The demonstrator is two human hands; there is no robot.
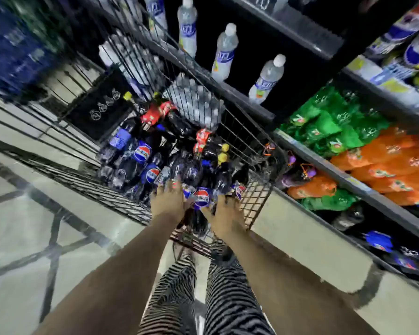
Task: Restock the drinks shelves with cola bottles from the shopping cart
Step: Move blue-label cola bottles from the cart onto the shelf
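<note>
The wire shopping cart (257, 201) stands in front of me, full of dark cola bottles (143, 153) with blue or red labels, lying in a heap. Both my arms reach down into its near end. My left hand (166, 201) rests with fingers spread on top of the bottles. My right hand (225, 213) lies with fingers bent down beside a blue-labelled cola bottle (201, 198) that sits between the two hands. Motion blur hides whether the right hand grips anything.
Drinks shelves (324, 163) run along the right of the cart, holding green bottles (324, 122), orange bottles (385, 160), clear water bottles (224, 52) above and blue-labelled cola (377, 240) low down. A pack of water bottles (194, 100) leans in the cart's far end. Tiled floor lies to the left.
</note>
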